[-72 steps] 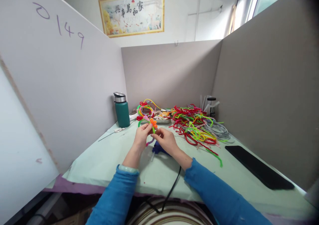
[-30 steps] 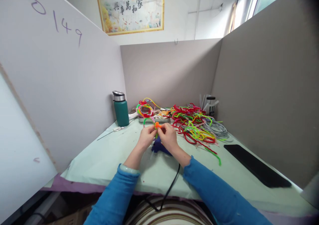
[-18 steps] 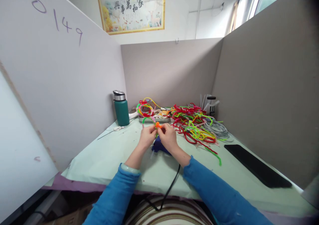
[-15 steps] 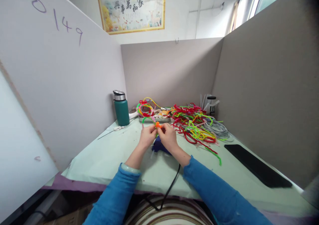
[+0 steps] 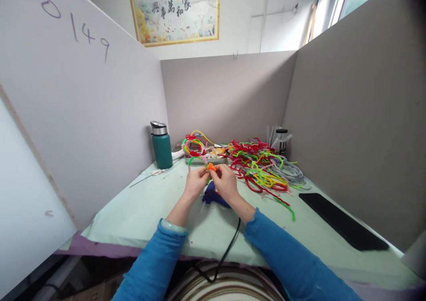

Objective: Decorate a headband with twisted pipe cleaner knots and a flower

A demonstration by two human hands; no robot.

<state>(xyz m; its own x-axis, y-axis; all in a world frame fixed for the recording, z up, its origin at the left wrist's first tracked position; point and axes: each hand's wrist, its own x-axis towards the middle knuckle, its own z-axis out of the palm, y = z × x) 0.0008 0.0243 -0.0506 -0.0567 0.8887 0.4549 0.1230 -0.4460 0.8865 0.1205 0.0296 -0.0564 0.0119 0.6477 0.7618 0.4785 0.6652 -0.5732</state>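
Note:
My left hand (image 5: 196,182) and my right hand (image 5: 226,183) meet over the table, fingers pinched close together. Between the fingertips is a small orange pipe cleaner piece (image 5: 211,167), pressed by the right hand. A thin green pipe cleaner (image 5: 192,160) with a pink part arches up from the left fingers; its lower end is partly covered. Just beneath the hands lies a dark blue glue gun (image 5: 212,195), partly hidden by the right wrist, with a black cord (image 5: 229,247) running to the table's front edge.
A heap of coloured pipe cleaners (image 5: 256,163) lies at the back right, beside grey coils (image 5: 293,172). Behind the hands stand a tray (image 5: 218,160) of small pieces and a ringed pipe-cleaner wreath (image 5: 194,146). A green bottle (image 5: 161,148) is left; a black slab (image 5: 339,219) lies right.
Both hands keep nearly the same place and grip. The orange piece and green pipe cleaner have shifted only very slightly; the whole view has moved a little.

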